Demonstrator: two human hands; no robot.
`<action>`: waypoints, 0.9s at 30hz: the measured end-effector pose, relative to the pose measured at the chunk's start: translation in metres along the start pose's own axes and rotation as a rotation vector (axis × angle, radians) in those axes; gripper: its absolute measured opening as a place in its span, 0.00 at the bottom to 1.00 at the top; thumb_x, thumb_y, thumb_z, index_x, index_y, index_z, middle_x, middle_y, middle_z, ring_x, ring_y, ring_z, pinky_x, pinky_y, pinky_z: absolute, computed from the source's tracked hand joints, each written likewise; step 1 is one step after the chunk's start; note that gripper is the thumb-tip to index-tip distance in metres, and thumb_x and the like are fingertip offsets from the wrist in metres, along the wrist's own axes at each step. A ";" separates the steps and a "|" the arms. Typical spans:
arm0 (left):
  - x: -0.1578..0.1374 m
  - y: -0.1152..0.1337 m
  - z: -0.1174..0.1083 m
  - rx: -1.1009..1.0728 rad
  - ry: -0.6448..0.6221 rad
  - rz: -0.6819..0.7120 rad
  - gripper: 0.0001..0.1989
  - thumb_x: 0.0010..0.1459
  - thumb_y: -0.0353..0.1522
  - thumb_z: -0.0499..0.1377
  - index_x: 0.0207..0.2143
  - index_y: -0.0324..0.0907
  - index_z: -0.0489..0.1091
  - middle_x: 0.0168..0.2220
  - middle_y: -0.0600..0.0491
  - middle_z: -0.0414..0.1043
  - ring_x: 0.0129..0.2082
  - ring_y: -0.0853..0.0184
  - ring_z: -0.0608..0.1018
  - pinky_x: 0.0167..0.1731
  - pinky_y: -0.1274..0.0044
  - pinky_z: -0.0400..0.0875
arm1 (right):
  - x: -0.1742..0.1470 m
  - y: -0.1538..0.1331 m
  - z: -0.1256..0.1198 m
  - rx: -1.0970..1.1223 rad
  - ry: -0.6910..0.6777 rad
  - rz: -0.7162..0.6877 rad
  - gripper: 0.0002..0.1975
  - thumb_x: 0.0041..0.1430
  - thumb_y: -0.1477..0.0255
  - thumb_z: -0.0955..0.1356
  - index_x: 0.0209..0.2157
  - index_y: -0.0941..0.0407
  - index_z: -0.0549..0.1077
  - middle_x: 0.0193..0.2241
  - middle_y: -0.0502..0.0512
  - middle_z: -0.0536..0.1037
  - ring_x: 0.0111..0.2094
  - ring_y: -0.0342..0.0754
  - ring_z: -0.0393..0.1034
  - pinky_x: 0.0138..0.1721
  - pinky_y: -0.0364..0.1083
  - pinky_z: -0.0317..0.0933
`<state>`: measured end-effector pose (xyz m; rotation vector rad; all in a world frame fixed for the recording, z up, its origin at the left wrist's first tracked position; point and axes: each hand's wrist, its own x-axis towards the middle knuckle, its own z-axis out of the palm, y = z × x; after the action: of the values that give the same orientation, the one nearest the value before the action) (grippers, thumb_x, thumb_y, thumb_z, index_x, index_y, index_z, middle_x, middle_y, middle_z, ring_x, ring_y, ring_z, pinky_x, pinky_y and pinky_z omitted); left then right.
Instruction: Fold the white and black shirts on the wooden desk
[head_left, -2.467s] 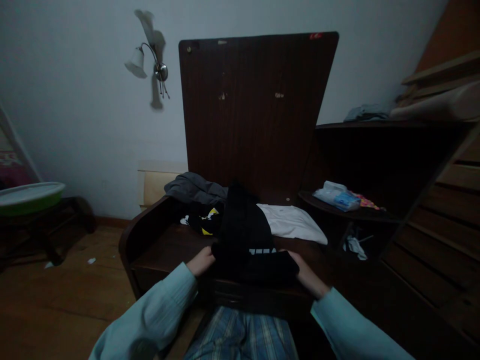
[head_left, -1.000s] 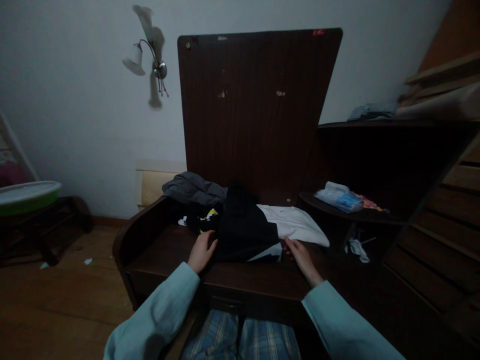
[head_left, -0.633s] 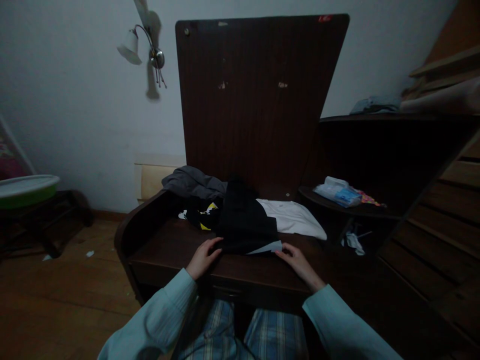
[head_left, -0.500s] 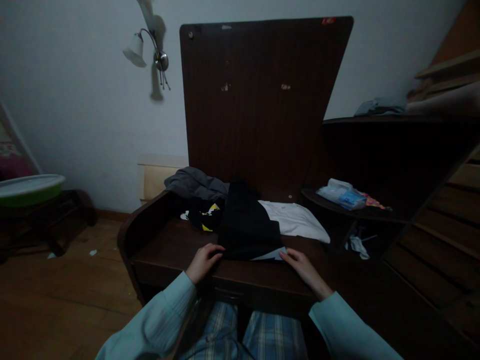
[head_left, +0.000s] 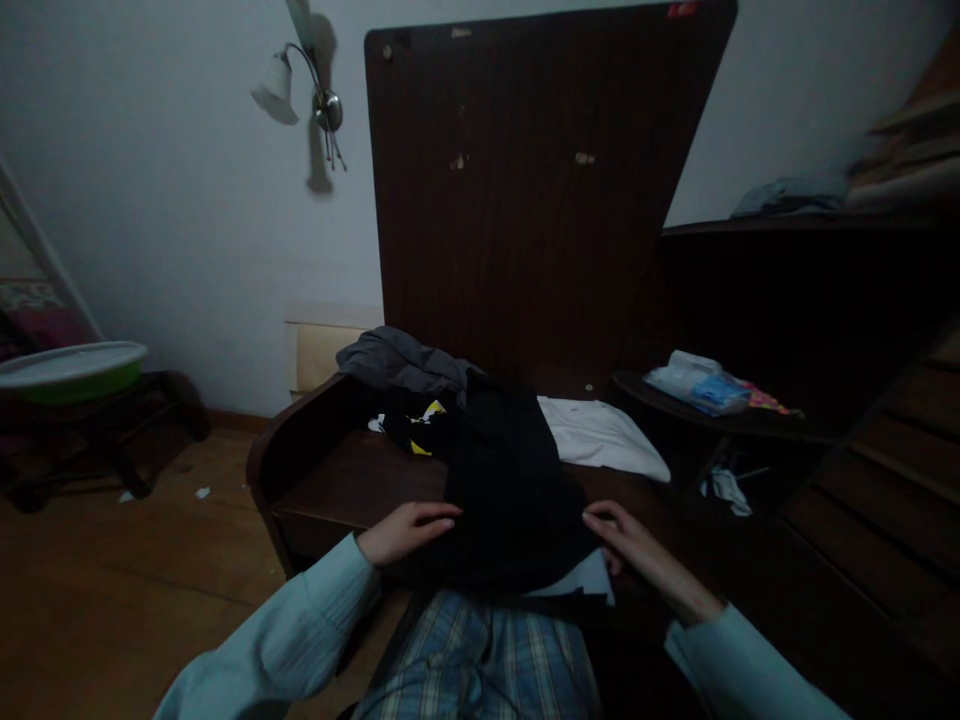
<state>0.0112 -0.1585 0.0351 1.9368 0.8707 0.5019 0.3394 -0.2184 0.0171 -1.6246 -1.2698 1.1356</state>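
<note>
A black garment (head_left: 517,480) lies over the dark wooden desk (head_left: 322,485), and its near end hangs past the front edge. Its exact kind is hard to tell in the dim light. A light grey part shows at the lower right corner. My left hand (head_left: 405,530) pinches its left edge. On the opposite edge, my right hand (head_left: 637,555) grips the cloth between thumb and fingers. Behind my left hand sits a black cloth with yellow and white print (head_left: 424,428). A folded white cloth (head_left: 604,435) lies to the right of the black garment.
A grey cloth (head_left: 405,360) is bunched at the desk's back left. At right, a corner shelf (head_left: 630,385) holds a plastic packet (head_left: 697,380). A tall dark board (head_left: 525,200) stands behind. A green basin (head_left: 82,380) rests on a low stand at far left.
Both hands have drawn the black garment toward me and slightly apart. Its near end now drapes over the desk's front edge. The view has shifted slightly.
</note>
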 end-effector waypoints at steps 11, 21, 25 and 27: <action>0.070 -0.028 0.002 -0.050 0.358 0.056 0.19 0.48 0.29 0.55 0.44 0.39 0.68 0.45 0.49 0.69 0.46 0.63 0.69 0.49 0.70 0.60 | 0.040 0.012 0.001 -0.132 0.200 -0.299 0.17 0.42 0.61 0.65 0.34 0.56 0.70 0.27 0.51 0.71 0.21 0.42 0.62 0.25 0.43 0.58; 0.029 -0.015 0.009 0.019 0.346 0.035 0.26 0.52 0.36 0.53 0.54 0.40 0.58 0.41 0.50 0.70 0.40 0.64 0.72 0.43 0.74 0.65 | 0.002 0.009 -0.008 -0.086 0.283 -0.289 0.26 0.42 0.56 0.66 0.42 0.57 0.69 0.23 0.51 0.71 0.21 0.42 0.62 0.24 0.42 0.59; -0.007 -0.011 0.017 -0.018 0.301 -0.008 0.25 0.53 0.40 0.52 0.52 0.40 0.60 0.31 0.53 0.70 0.32 0.68 0.71 0.35 0.77 0.66 | -0.035 0.021 -0.006 0.108 0.178 -0.076 0.29 0.38 0.51 0.66 0.39 0.57 0.68 0.19 0.49 0.71 0.12 0.37 0.55 0.12 0.39 0.47; -0.021 -0.012 0.024 -0.079 0.307 -0.026 0.26 0.52 0.41 0.53 0.52 0.40 0.60 0.28 0.54 0.68 0.28 0.70 0.69 0.31 0.79 0.65 | -0.050 0.026 0.002 0.177 0.117 0.007 0.30 0.35 0.50 0.67 0.36 0.57 0.68 0.18 0.48 0.70 0.10 0.36 0.53 0.11 0.39 0.44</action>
<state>0.0080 -0.1846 0.0129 1.8014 1.0513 0.8213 0.3401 -0.2727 0.0017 -1.5415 -1.0587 1.1078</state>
